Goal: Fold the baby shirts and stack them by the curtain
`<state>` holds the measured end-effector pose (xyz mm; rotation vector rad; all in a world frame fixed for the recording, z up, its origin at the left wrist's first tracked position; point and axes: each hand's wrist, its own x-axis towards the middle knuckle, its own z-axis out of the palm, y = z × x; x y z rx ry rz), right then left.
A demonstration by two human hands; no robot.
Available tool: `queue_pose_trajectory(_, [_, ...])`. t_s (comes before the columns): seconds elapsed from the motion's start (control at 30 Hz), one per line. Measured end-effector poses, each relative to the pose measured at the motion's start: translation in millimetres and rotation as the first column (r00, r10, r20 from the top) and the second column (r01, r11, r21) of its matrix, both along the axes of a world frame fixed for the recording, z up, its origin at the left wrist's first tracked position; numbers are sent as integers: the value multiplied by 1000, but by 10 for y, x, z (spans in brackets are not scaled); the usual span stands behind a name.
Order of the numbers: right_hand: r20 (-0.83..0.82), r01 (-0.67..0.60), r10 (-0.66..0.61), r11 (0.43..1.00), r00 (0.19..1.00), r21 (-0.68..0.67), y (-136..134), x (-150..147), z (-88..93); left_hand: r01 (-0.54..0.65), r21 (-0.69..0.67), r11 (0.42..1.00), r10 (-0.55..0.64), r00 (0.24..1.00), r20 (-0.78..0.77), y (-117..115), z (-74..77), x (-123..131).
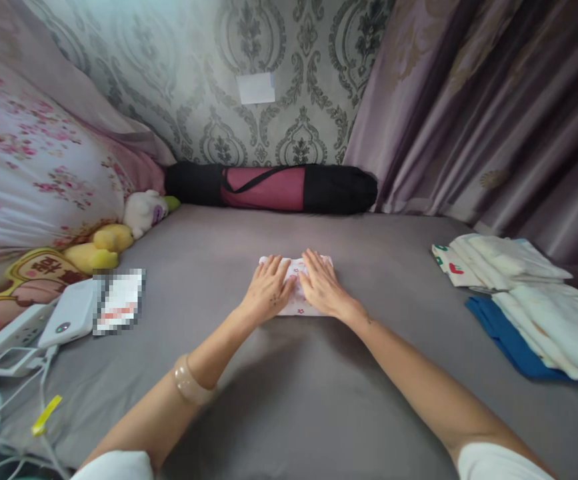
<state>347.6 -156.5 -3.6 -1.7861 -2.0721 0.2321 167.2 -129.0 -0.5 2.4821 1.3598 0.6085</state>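
Observation:
A small folded white cloth with red flower prints (301, 311) lies flat on the grey sheet, in the middle of the view. My left hand (269, 285) rests palm down on its left part, fingers stretched out and pointing away from me. On the right part of the cloth lies my right hand (322, 283), also flat with its fingers extended. The two thumbs come close together over the cloth's middle. Both palms are hidden from the camera.
Folded clothes (513, 263) lie in piles at the right, one over a blue cloth (506, 340). A black and red roll bag (269, 188) lies along the wall. Plush toys (101, 247), a white power bank (71, 313), a power strip (6, 337) and cables are at the left.

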Motion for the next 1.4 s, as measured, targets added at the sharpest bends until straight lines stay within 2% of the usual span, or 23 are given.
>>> queue_pose_trajectory(0.13, [116,59,-46,992,992,-109,-6,-88,-150,-52,-127,991,31,987,-157,-11,-139,117])
queue_pose_trajectory(0.33, [123,86,-75,993,990,-86,16,-57,-257,-46,-208,977,15,989,-149,30,-201,38])
queue_pose_trajectory(0.5, [131,99,-90,993,987,-66,6,-82,-283,-34,-225,974,17,997,-81,54,-243,36])
queue_pose_trajectory(0.6, [138,94,-84,993,987,-68,8,-67,-267,-15,-292,956,16,1000,1,117,-278,-3])
queue_pose_trajectory(0.73, [146,70,-53,991,988,-116,13,-87,-124,31,-377,926,74,962,262,181,-264,-185])
queue_pose_trajectory(0.83, [154,18,-15,1000,988,-18,-11,-205,-23,-14,-357,934,171,896,411,169,-242,-352])
queue_pose_trajectory(0.93, [158,-65,62,998,985,13,-64,-359,-49,-79,-370,926,245,870,428,131,-250,-455])
queue_pose_trajectory(1.07, [159,-55,63,997,985,-51,-120,-460,-189,-152,-354,923,294,871,394,102,-308,-471])
queue_pose_trajectory(1.17, [163,-54,62,997,985,-53,-133,-448,-225,-164,-316,934,285,876,389,94,-349,-449])
queue_pose_trajectory(1.33, [150,-60,83,987,985,-151,-70,-440,-90,-185,-331,925,318,854,412,63,-327,-434])
queue_pose_trajectory(1.4, [141,-44,65,988,988,-150,-5,-504,-6,-203,-341,918,343,836,427,51,-312,-437])
